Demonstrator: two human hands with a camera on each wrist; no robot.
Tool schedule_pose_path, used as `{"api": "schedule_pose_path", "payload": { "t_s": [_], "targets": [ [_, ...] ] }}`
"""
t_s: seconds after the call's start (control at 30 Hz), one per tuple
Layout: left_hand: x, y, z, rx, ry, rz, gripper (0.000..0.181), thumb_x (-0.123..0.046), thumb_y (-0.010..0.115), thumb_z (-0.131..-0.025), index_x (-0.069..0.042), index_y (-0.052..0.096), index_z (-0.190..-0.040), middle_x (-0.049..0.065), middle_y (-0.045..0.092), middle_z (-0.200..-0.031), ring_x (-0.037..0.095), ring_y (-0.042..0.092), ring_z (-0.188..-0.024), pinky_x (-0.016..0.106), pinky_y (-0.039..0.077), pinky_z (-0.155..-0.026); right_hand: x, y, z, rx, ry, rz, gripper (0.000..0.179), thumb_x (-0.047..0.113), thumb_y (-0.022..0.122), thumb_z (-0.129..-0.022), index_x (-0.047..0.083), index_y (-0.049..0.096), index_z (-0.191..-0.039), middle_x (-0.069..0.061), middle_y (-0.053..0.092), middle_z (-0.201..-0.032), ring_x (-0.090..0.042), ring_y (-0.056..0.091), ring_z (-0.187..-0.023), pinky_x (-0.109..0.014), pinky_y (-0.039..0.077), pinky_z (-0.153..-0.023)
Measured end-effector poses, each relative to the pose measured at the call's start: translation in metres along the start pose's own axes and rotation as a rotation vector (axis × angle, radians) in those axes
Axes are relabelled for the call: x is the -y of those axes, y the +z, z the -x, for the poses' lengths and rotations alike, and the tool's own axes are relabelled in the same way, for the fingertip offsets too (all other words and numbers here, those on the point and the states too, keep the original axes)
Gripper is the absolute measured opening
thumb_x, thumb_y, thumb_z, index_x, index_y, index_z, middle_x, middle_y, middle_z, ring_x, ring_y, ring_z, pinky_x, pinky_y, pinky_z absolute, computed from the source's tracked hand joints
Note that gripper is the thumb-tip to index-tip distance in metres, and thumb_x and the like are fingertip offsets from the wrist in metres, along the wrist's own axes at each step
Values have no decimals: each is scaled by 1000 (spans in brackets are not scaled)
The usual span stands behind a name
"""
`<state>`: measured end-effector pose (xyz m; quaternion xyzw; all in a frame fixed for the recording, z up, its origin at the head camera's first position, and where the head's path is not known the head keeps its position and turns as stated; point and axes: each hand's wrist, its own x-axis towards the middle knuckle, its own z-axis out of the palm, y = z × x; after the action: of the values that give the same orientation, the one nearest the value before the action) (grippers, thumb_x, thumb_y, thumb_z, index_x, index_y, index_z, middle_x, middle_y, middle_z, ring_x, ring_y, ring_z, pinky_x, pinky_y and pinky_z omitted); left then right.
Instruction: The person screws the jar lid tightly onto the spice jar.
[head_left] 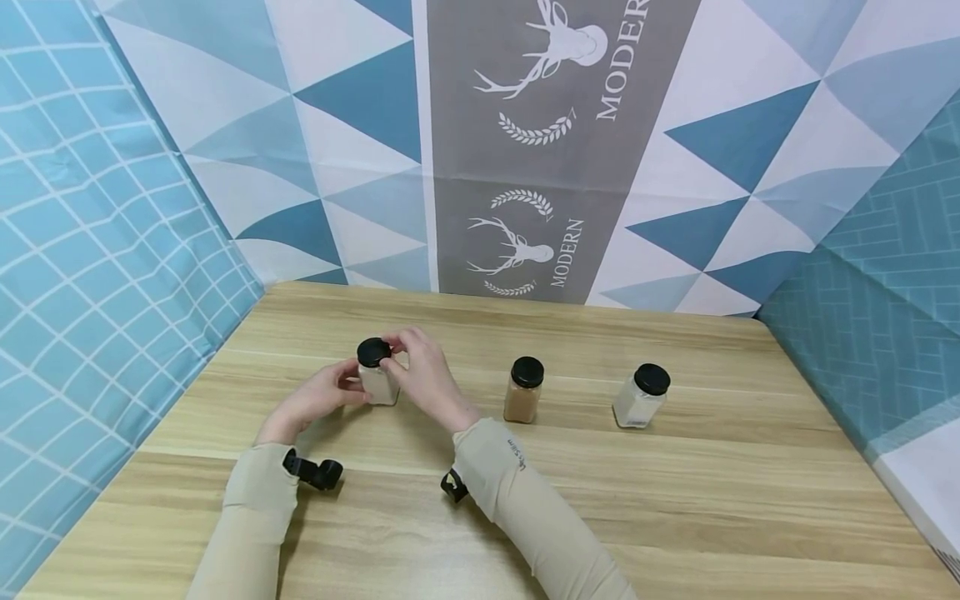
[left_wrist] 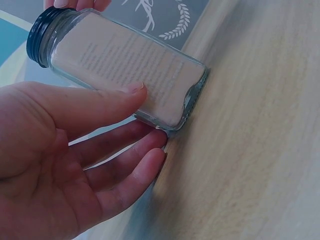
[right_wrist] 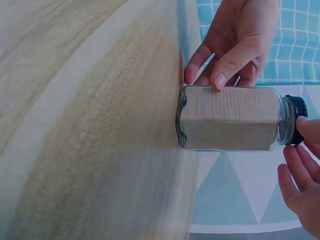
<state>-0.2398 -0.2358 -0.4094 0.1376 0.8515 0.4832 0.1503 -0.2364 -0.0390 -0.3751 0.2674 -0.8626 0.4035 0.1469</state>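
Observation:
A square glass spice jar (head_left: pixel 382 388) of pale powder with a black lid (head_left: pixel 373 352) stands upright on the left part of the table. My left hand (head_left: pixel 318 400) holds its lower body, thumb on one face and fingers behind, as the left wrist view shows on the jar (left_wrist: pixel 125 65). From the other side my right hand (head_left: pixel 429 377) pinches the lid (right_wrist: pixel 298 120) between thumb and fingers. The lid sits on the jar's neck; whether it is loose I cannot tell. Printed text shows faintly on the glass.
To the right stand a jar of tan-brown powder (head_left: pixel 522 402) and, farther right, a jar of whitish powder (head_left: pixel 637 407), both black-lidded. A patterned cloth wall (head_left: pixel 360 208) rises behind the wooden table (head_left: pixel 720 500), with blue tiled-print sheets at both sides.

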Motion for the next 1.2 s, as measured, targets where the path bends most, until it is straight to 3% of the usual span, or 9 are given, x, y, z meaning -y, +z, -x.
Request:
{"api": "schedule_pose_path", "payload": {
  "t_s": [0.47,0.8,1.2],
  "targets": [
    [-2,1,2,8,12,8,60,-12,61,-85,3,33,-136,25,47,-128,39,47,-117,45,42,-93,1,6,-7,126,20,1,49,27,64,-84,8,50,-126,-3,55,-122,-14,49,-115,-24,38,-97],
    [-3,1,3,13,14,16,62,-8,59,-86,3,29,-139,26,41,-133,39,45,-118,44,42,-93,4,10,-14,198,33,0,51,29,61,-87,12,45,-132,-3,50,-129,-14,49,-116,-25,42,-93],
    [-2,0,3,22,15,23,61,-5,56,-85,4,28,-139,25,45,-129,37,48,-116,41,44,-91,4,13,-17,231,21,-9,48,26,60,-88,15,45,-132,-1,49,-130,-12,49,-115,-24,43,-92]
  ]
}}
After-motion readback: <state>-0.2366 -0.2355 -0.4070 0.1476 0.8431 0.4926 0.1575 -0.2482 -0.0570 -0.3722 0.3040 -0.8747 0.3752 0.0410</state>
